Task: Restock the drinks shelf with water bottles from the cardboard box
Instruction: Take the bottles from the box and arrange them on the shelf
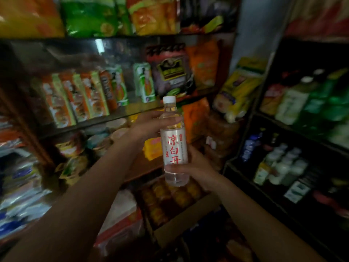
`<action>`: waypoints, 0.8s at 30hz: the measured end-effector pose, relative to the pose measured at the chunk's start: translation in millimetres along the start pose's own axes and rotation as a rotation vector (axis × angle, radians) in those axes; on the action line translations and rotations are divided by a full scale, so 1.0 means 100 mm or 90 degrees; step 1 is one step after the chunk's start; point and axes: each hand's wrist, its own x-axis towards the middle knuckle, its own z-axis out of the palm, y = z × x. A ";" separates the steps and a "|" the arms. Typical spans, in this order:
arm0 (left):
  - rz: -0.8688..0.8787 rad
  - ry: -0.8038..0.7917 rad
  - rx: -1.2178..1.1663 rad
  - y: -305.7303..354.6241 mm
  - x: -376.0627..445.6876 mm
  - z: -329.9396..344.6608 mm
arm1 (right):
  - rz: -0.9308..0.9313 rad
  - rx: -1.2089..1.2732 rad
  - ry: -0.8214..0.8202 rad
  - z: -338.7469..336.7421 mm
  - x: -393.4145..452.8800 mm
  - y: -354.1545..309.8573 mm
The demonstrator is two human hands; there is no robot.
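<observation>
Grip: left hand [149, 125] and right hand [196, 167] hold upright water bottle [174, 144]

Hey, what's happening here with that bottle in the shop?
A person is holding one water bottle upright in front of them with both hands. The left hand grips it near the shoulder, above the label, and the right hand grips it near the base. The white cap is on. The bottle is in the air, not yet on a shelf. To the right is a dark drinks shelf with other bottles on it, and an open cardboard box sits below the hands.
</observation>
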 end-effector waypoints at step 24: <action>0.293 -0.533 -0.006 1.96 -0.35 5.15 | 0.041 -0.140 0.601 -3.93 -3.33 -0.35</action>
